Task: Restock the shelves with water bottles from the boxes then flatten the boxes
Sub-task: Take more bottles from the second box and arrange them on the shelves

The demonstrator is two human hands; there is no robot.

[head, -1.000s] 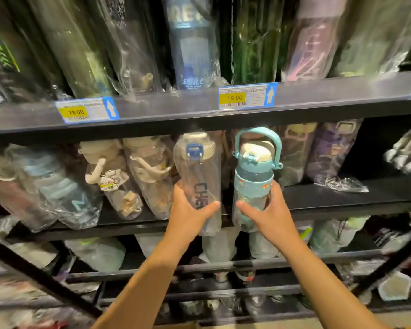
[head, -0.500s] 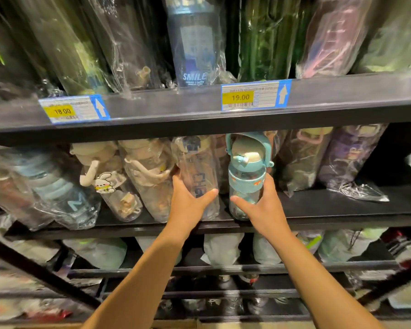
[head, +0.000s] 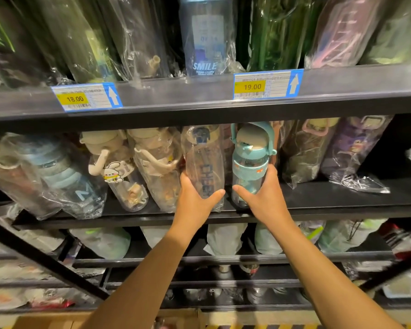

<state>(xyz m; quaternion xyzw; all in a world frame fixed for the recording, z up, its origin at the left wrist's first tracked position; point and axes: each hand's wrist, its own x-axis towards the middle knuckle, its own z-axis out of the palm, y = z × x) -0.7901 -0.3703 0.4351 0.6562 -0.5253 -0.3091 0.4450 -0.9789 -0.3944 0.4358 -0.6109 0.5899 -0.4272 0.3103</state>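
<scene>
**Two bottles upright on the middle shelf, one in each grip**

A strip of cardboard box [head: 57, 321] shows along the bottom edge of the view. Above it, two bare forearms reach up and forward, drawing closer together towards the middle shelf [head: 342, 203], with the palms turned inward to face each other.

The left grip [head: 195, 200] wraps the lower part of a clear bottle [head: 204, 162] sealed in a plastic sleeve. The thumb lies across the front and the fingers go round the left side, out of sight. The bottle's long axis runs close to vertical, cap up, and dark lettering reads down its side.

The right grip [head: 263, 198] holds the lower half of a teal bottle [head: 249, 162], with the thumb in front pointing left and the fingers curled round the right side. This bottle stands upright, its lid and carry loop at the top, just under the lip of the upper shelf [head: 176, 110].

The two bottles are just beside each other, with their bases at the front of the middle shelf. I cannot tell whether they rest their weight there.

Cream-lidded bottles [head: 119, 167] lean to the left of the pair and a purple wrapped bottle [head: 351, 148] leans to the right. On the upper shelf's edge sit an 18.00 price tag [head: 86, 97] and a 19.00 price tag [head: 267, 84]. Behind them stands a bottle marked SMILE [head: 205, 39].
</scene>
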